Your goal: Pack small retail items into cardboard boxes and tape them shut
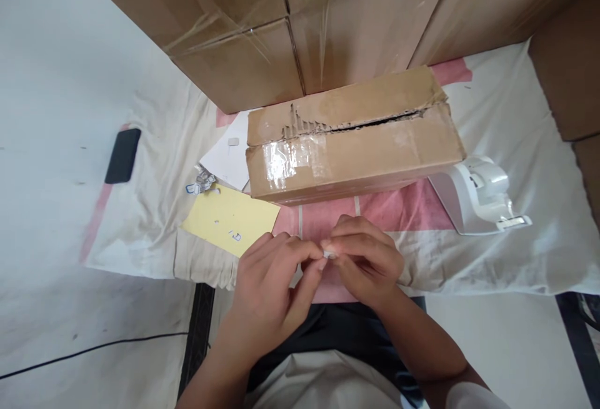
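Observation:
My left hand (276, 277) and my right hand (368, 256) meet above the near edge of the cloth. Both are closed in a pinch on one small whitish piece (329, 254), mostly covered by the fingertips; its kind cannot be made out. To the left of my hands lies a yellow sheet of paper (253, 212), with tiny cut scraps (237, 236) on it. Beyond it a white sheet (227, 162) carries a small pale rectangle (233, 142). Just past my fingers rests a long cardboard box (365, 152), its top seam torn and partly taped.
A white tape dispenser (478, 196) stands to the right of the box. Crumpled scraps (202, 181) lie by the papers. A black phone (123, 156) is at the far left. Stacked taped cartons (351, 40) form a wall behind. A black cable (94, 351) runs along the floor.

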`<action>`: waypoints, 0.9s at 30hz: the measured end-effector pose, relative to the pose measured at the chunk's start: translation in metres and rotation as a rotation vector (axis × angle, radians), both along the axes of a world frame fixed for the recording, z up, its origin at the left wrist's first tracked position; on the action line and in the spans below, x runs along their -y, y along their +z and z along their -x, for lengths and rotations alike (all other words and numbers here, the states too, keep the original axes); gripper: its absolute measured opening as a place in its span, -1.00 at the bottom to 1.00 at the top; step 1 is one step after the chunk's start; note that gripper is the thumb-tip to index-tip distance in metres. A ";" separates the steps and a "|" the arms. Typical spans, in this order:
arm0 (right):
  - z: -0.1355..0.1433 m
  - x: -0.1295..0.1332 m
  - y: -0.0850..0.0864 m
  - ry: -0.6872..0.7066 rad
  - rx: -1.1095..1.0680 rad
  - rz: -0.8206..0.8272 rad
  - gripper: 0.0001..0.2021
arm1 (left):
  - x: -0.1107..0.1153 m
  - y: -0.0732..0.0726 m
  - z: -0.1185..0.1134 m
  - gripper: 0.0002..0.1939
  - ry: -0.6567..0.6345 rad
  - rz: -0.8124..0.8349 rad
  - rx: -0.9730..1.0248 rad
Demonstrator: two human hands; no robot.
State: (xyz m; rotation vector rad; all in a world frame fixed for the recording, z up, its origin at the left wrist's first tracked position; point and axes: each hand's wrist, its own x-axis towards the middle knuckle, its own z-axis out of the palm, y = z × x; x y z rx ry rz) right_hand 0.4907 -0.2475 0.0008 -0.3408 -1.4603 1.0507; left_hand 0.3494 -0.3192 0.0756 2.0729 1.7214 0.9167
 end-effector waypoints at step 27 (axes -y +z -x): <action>0.000 -0.002 0.004 0.012 0.074 -0.008 -0.75 | -0.003 0.001 0.011 -0.85 -0.058 0.076 -0.037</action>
